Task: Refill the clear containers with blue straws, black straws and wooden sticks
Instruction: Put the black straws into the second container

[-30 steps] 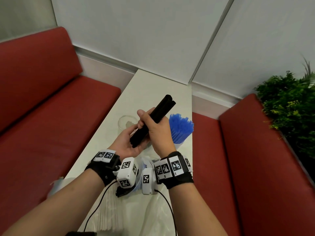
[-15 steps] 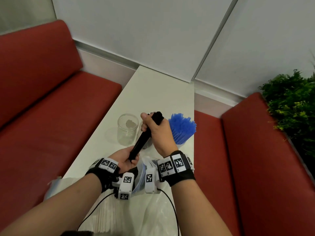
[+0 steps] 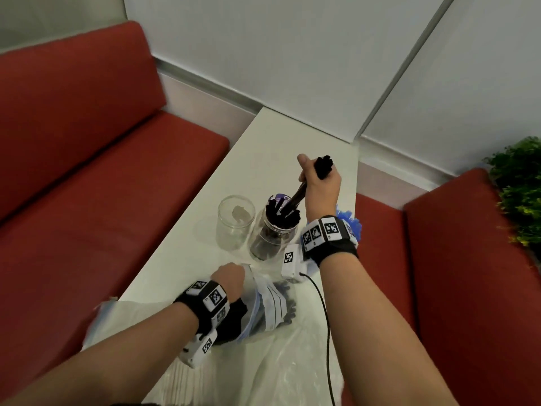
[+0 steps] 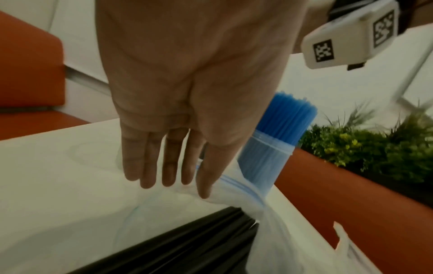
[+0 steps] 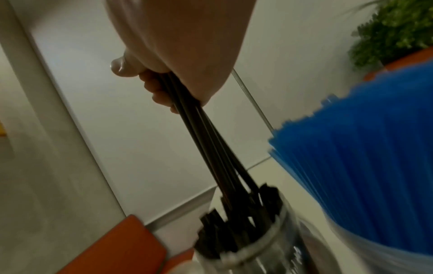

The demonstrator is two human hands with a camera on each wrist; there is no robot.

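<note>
My right hand (image 3: 317, 178) grips a bundle of black straws (image 3: 323, 167) near its top. The bundle's lower ends stand inside the middle clear container (image 3: 270, 238), among other black straws (image 5: 241, 207). The right wrist view shows my fingers (image 5: 154, 90) curled round the bundle (image 5: 201, 140). Left of it stands an empty clear container (image 3: 234, 224). A container of blue straws (image 4: 276, 140) stands to the right, mostly hidden behind my right wrist in the head view. My left hand (image 4: 168, 176) lies with straight fingers on a clear zip bag (image 4: 236, 189) that holds more black straws (image 4: 187, 241).
The narrow white table (image 3: 272, 142) runs between red benches (image 3: 102, 186) on both sides, ending at a white wall. A green plant (image 3: 521, 186) stands at the right. More clear plastic bags (image 3: 263, 361) cover the near end of the table.
My right hand carried the black bundle forward and down into the middle container. My left hand let go of the bundle and dropped onto the zip bag.
</note>
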